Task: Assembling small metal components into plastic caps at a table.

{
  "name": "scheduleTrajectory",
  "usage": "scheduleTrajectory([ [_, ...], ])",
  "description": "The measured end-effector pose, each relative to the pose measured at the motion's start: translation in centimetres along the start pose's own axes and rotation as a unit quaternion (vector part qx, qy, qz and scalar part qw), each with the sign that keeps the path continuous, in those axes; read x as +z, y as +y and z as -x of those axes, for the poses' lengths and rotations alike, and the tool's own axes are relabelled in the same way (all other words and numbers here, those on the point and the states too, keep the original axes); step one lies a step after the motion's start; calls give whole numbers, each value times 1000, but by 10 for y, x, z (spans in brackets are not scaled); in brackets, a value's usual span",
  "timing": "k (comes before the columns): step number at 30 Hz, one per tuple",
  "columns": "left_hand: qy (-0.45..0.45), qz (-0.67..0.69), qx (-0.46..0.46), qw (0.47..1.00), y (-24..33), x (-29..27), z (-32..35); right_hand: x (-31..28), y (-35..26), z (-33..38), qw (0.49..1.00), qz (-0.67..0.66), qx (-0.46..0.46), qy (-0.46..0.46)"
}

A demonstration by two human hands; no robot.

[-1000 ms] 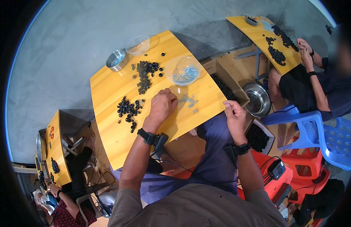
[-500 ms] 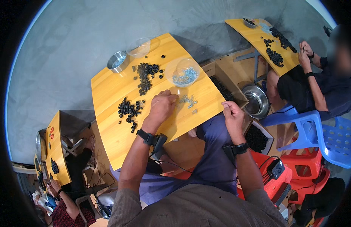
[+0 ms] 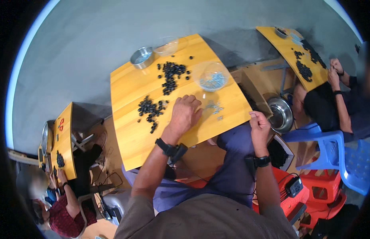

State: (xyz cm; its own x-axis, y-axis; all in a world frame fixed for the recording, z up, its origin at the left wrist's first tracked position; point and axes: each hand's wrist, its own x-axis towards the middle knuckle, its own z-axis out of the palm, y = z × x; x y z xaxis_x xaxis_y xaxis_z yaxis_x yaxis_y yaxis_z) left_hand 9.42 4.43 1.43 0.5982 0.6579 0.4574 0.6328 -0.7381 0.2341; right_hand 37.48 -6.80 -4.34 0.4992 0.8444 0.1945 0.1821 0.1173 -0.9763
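Two hands work apart: the left hand [image 3: 185,113] curls fingers together over small silvery pieces [image 3: 215,107] on the desk [image 3: 133,131] to gather them, while the right hand [image 3: 260,125] pinches shut at the desk's edge, contents unseen.

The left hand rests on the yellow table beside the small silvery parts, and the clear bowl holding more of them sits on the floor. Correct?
Not quite. The head view shows the clear bowl on the yellow table itself, beyond the silvery parts. The left hand does rest on the table beside them.
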Motion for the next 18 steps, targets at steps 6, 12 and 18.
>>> scheduleTrajectory([
  [6, 93, 111, -164, 976, 12, -40, 91, -5, -1, 5, 1000, 17, 6, -18],
  [12, 114, 22, -329, 937, -38, -66, 174, 8, -9, 7, 998, 49, -5, -40],
  [18, 106, 21, -319, 942, -49, -65, 174, 15, -12, 12, 996, 68, -13, -48],
])
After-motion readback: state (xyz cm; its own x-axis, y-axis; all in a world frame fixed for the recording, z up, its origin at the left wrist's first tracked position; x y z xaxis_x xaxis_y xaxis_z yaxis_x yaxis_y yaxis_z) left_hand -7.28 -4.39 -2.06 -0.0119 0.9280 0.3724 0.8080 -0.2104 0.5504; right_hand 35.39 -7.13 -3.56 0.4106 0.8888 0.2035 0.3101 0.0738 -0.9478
